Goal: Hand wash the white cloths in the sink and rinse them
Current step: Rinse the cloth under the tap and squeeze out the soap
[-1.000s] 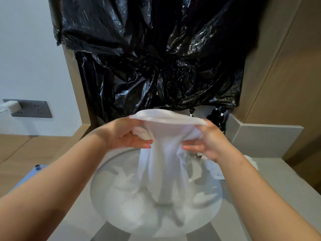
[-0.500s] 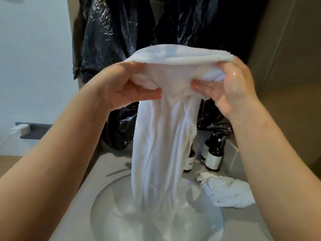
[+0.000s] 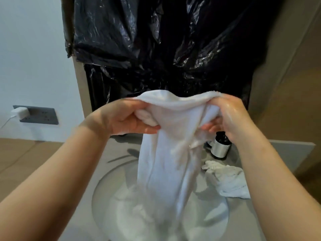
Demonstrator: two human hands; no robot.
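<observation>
- On the far left wall, a socket holding a white plug sits near the counter. We judge that shaking the wet cloth could flick water that way.
- Next, our left hand grips one top corner of the cloth, with the fingers curled round a bunched fold. If that grip slackens, the soaked weight could pull the corner free.
- Between our hands the cloth hangs down, with its lower end in the foamy water of the sink. Lifting it fast would likely drip or splash water onto the counter.
- Our right hand, wet and shiny, pinches the other top corner. Soapy skin may be slippery, so we think this is the likelier side to slip.
- Just behind that hand, a dark bottle stands on the counter. A swing of the cloth or the wrist could knock it over.
- Right of the sink, a second cloth lies crumpled on the counter beside our right forearm. A brush of the arm could drag it off, and we cannot tell whether it has been washed yet.
</observation>
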